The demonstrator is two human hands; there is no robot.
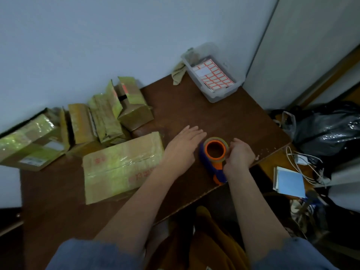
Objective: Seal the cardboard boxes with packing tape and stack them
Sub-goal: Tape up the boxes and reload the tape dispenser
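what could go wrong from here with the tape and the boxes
The orange and blue tape dispenser lies near the front edge of the brown wooden table; a tug from the right hand at the roll could push it off. The open left hand rests beside it without bracing it, so it may slide. The large cardboard box also sits close to that edge.

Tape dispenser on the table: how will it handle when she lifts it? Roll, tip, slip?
The tape dispenser lies flat on its side on the table, so it probably won't roll. The handle looks like rigid plastic, likely stiff and fairly light. The right hand curls against the roll edge, and the left hand lies flat beside it; the loose tape end may stick to fingers.
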